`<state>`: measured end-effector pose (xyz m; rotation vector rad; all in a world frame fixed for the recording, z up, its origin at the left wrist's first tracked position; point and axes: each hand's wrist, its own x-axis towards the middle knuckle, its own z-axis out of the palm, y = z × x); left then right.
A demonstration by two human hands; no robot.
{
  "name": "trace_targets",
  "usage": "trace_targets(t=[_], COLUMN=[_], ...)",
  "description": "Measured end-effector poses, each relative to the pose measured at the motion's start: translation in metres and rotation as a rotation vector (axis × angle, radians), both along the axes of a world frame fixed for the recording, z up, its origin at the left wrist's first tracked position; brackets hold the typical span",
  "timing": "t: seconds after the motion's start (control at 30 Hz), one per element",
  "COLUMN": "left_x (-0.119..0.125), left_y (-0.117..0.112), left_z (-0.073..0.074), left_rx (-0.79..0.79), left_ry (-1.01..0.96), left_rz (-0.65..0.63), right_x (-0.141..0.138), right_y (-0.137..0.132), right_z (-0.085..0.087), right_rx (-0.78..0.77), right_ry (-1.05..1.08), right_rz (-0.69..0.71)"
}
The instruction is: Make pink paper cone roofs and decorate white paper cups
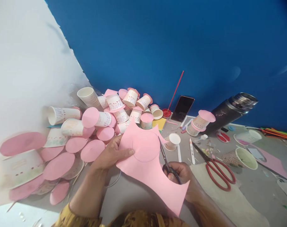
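Note:
Pinched in my left hand [115, 153] is a sheet of pink paper [143, 171], thumb on top near a drawn circle. Curved notches have been cut out of the sheet's edges. My right hand [178, 173] grips black-handled scissors [165, 157], their blades pointing up and away at the right side of the circle, against the paper's edge. Part of the right hand is hidden behind the paper's lower right corner. Just beyond the scissors stands a small white paper cup [172, 141].
Many decorated paper cups with pink discs [93, 150] pile up at left. A cup stack [87, 96] leans behind them. On the right lie red-handled scissors [220, 173], a cloth [219, 198], a marker [192, 151] and a dark flask [228, 110]. A phone [183, 108] leans against the blue wall.

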<state>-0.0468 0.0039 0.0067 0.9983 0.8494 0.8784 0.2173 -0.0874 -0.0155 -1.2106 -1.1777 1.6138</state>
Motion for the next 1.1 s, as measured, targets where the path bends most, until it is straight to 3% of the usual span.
trace_targets(t=[0.27, 0.77, 1.1], left_x=[0.0, -0.006, -0.015], left_y=[0.0, 0.001, 0.003], left_z=[0.004, 0.008, 0.005], left_rx=[0.026, 0.016, 0.032], left_ry=[0.001, 0.03, 0.056], left_rz=[-0.073, -0.056, -0.152], right_x=[-0.001, 0.0, 0.001], right_y=[-0.001, 0.0, 0.0], right_z=[0.004, 0.014, 0.015], right_rx=[-0.02, -0.007, -0.152], right_ry=[0.0, -0.065, 0.006], right_rz=[0.023, 0.066, 0.106])
